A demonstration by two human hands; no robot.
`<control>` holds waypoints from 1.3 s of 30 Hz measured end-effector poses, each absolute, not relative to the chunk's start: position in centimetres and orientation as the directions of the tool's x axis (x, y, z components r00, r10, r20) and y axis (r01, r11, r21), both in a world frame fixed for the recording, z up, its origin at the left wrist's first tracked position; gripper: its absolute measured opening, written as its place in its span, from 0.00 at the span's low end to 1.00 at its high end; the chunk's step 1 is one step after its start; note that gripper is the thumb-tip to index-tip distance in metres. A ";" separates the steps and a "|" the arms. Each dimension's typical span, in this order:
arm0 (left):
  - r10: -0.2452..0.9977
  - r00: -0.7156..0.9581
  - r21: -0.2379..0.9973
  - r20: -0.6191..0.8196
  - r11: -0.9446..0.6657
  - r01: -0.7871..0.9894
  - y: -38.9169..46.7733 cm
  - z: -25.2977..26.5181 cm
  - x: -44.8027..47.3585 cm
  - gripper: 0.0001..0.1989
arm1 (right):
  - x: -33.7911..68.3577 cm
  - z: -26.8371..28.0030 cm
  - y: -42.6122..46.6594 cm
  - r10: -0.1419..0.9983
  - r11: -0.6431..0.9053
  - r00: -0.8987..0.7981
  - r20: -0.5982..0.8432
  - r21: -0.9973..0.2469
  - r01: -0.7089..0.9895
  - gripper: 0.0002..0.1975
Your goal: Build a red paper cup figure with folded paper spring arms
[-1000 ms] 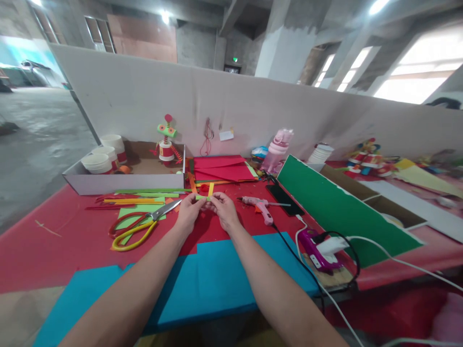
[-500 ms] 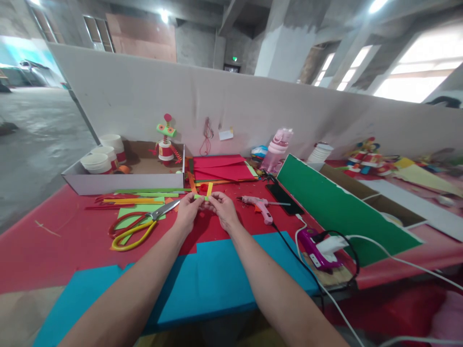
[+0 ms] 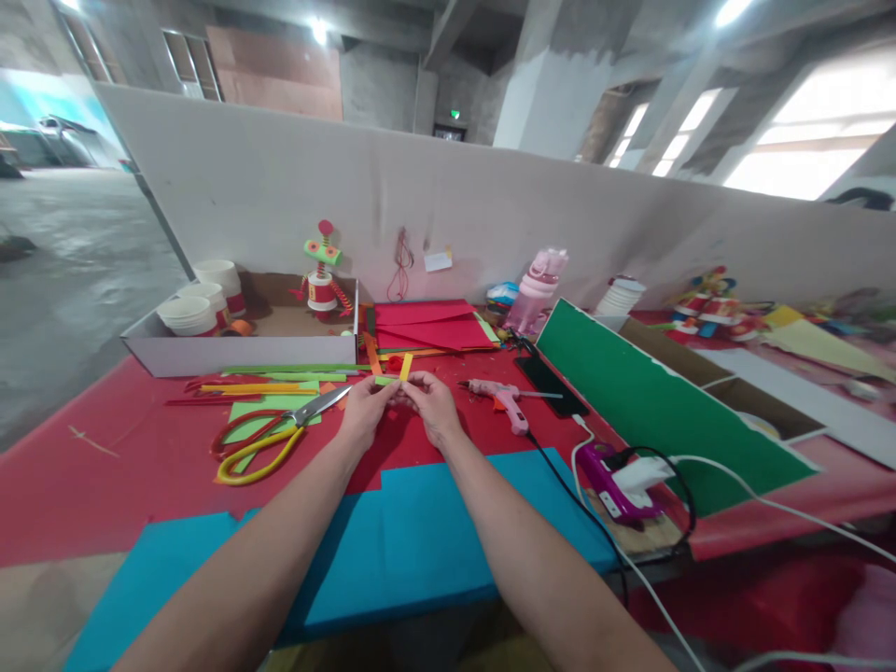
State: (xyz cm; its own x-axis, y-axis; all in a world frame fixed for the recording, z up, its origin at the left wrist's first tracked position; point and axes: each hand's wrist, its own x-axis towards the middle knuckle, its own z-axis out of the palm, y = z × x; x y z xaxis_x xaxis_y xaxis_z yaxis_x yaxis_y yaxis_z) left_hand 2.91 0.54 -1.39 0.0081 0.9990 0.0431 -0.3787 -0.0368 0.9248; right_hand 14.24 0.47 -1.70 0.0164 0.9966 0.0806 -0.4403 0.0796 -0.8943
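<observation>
My left hand (image 3: pixel 365 409) is closed in a pinch on a green paper strip (image 3: pixel 385 381); only a short piece of it shows above the fingertips. Close against it, my right hand (image 3: pixel 432 407) pinches near the base of a yellow paper strip (image 3: pixel 406 367), which stands up at an angle to the green one. Fingers cover the spot where the strips meet, so I cannot tell whether they are joined. Left of the hands lie large scissors (image 3: pixel 270 441) with red and yellow handles, their blades open a little. A pink glue gun (image 3: pixel 505 397) rests on the right.
Several paper strips (image 3: pixel 259 389) lie beyond the scissors. A shallow box (image 3: pixel 238 357) holds paper cups and a paper-cup figure (image 3: pixel 322 291). Red sheets (image 3: pixel 430 322) are stacked behind. To the right are a phone (image 3: pixel 550 385), a purple power strip (image 3: pixel 612 485) with cables and a green-sided box (image 3: pixel 651 411).
Both hands stay nearly in place. The fingers have shifted slightly around the strips, and less of the green strip shows beside the right fingertips.
</observation>
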 end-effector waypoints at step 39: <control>0.998 0.058 0.906 0.008 0.018 -0.424 0.6 -1.3 2.6 0.16 | 13.9 -1.6 0.4 0.995 0.085 0.087 0.051 -0.884 -0.460 0.15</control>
State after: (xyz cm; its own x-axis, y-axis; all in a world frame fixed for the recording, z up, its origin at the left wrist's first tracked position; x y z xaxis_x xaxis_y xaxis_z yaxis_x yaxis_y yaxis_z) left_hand 2.60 0.64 -1.25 0.0579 0.9983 0.0076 -0.4236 0.0177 0.9057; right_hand 13.93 0.44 -1.58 0.0866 0.9949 0.0510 -0.4602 0.0854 -0.8837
